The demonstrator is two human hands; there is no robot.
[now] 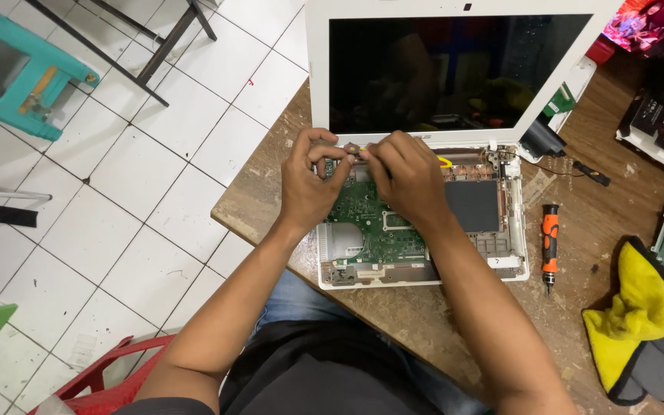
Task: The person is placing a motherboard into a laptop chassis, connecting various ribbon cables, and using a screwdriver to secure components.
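**Hands at the hinge edge of an opened laptop**

Left hand (309, 180) and right hand (407, 178): both pinched shut on a small yellow-tipped part (356, 151), held above the green motherboard (370, 219). White laptop (501, 253) lies on the wooden table (424, 323), keyboard deck off. Orange screwdriver (549, 244) and yellow cloth (639, 323) lie to the right. Judged step: fine work at the hinge; calls for steady fingertips.
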